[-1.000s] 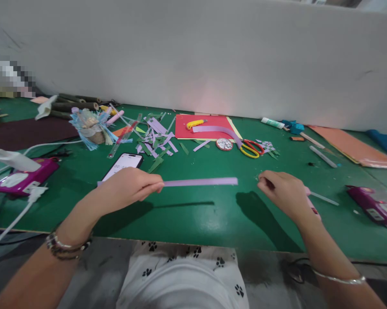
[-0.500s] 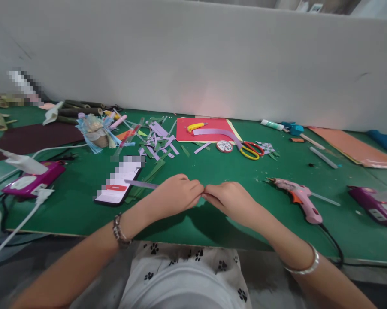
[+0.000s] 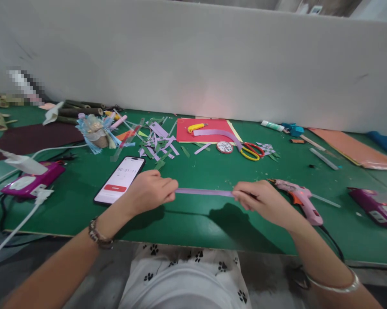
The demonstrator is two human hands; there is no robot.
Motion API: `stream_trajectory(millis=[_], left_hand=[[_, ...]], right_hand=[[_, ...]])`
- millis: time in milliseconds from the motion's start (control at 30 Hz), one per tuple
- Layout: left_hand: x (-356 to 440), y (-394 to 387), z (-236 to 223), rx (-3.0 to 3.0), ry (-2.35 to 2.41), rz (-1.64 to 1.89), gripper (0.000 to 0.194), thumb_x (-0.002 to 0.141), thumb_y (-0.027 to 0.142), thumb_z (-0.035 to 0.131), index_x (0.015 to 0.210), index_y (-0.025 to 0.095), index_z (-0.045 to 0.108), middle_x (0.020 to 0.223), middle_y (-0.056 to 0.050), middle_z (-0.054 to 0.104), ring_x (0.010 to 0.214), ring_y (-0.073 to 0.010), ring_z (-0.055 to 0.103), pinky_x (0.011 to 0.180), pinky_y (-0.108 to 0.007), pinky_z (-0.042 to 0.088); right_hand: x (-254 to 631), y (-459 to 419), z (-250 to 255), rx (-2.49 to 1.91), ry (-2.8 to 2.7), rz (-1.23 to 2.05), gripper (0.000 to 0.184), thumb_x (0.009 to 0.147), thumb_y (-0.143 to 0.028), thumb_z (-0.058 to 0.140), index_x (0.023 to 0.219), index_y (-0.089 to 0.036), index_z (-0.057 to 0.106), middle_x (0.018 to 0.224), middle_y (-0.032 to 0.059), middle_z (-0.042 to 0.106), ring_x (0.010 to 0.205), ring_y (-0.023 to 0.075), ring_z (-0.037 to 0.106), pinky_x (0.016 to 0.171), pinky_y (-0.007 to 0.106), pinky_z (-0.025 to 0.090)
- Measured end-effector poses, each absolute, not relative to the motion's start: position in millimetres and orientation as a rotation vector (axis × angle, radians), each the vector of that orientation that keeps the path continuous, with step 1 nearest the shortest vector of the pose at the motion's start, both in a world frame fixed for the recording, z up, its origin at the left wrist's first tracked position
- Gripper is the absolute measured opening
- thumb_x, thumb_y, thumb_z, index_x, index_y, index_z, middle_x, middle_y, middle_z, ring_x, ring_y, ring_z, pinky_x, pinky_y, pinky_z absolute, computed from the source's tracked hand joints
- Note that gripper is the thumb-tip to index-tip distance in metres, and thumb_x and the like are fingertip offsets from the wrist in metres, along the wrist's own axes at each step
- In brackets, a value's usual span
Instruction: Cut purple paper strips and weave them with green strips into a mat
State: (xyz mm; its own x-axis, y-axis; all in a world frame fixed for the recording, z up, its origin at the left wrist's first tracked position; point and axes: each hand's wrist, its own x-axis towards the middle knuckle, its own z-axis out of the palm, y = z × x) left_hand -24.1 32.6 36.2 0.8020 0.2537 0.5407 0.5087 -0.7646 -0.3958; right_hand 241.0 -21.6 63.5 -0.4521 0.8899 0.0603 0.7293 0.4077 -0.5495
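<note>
A narrow purple paper strip (image 3: 204, 192) is stretched straight and level between my two hands, over the green table (image 3: 193, 229). My left hand (image 3: 155, 191) pinches its left end, close beside a phone (image 3: 114, 186) that displays a timer. The right end is gripped by my right hand (image 3: 261, 199), whose fingers are curled closed. Just right of that hand lies a pink glue gun (image 3: 301, 199). Beyond the strip are scissors (image 3: 253, 151) with red and yellow handles and another, wider purple strip (image 3: 217, 133), curved upward.
Purple and green paper scraps (image 3: 159, 139) lie behind the phone. A yellow cutter (image 3: 196, 127) rests on red paper (image 3: 183, 133). White cables run to a purple power strip (image 3: 35, 180) at left; another purple block (image 3: 373, 206) sits at right. A white partition (image 3: 193, 60) stands behind.
My hands, which were together in the middle, have drawn apart to left and right. The purple strip now shows taut between them. My left forearm covers part of the phone.
</note>
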Motion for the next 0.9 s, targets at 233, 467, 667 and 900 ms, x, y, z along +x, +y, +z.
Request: stream_trajectory(millis=[233, 467, 667, 900], left_hand=[[-73, 42, 39, -2.363, -1.041, -0.584, 0.032, 0.080, 0.014, 0.034, 0.053, 0.020, 0.049, 0.041, 0.002, 0.048, 0.043, -0.0127, 0.047, 0.051, -0.025, 0.034], [-10, 7, 43, -3.018, -0.865, -0.688, 0.028, 0.086, 0.032, 0.035, 0.098, 0.015, 0.054, 0.095, -0.007, 0.063, 0.087, -0.0172, 0.056, 0.073, -0.027, 0.041], [16, -3, 37, -3.191, -0.975, -0.267, 0.034, 0.091, 0.028, 0.032, 0.068, 0.018, 0.056, 0.055, 0.002, 0.057, 0.053, -0.0136, 0.051, 0.055, -0.024, 0.032], [13, 2, 42, -3.289, -1.007, -0.231, 0.035, 0.091, 0.028, 0.033, 0.069, 0.019, 0.059, 0.044, 0.004, 0.052, 0.047, -0.0122, 0.047, 0.053, -0.023, 0.028]], right_hand=[[277, -36, 67, -1.611, -2.271, 0.476, 0.034, 0.088, -0.034, 0.034, 0.059, -0.020, 0.044, 0.045, -0.0038, 0.048, 0.042, 0.0087, 0.043, 0.047, 0.021, 0.032], [231, -31, 65, -1.329, -2.685, 0.255, 0.027, 0.088, -0.024, 0.035, 0.074, -0.019, 0.057, 0.061, 0.0019, 0.058, 0.057, 0.0124, 0.051, 0.054, 0.022, 0.032], [205, -26, 56, -1.101, -2.626, -0.038, 0.021, 0.077, -0.011, 0.040, 0.062, -0.017, 0.053, 0.052, -0.0004, 0.054, 0.049, 0.0099, 0.044, 0.058, 0.022, 0.033], [196, -19, 41, -0.987, -2.499, -0.221, 0.019, 0.064, -0.009, 0.040, 0.049, -0.017, 0.048, 0.039, -0.0043, 0.048, 0.037, 0.0067, 0.033, 0.049, 0.021, 0.026]])
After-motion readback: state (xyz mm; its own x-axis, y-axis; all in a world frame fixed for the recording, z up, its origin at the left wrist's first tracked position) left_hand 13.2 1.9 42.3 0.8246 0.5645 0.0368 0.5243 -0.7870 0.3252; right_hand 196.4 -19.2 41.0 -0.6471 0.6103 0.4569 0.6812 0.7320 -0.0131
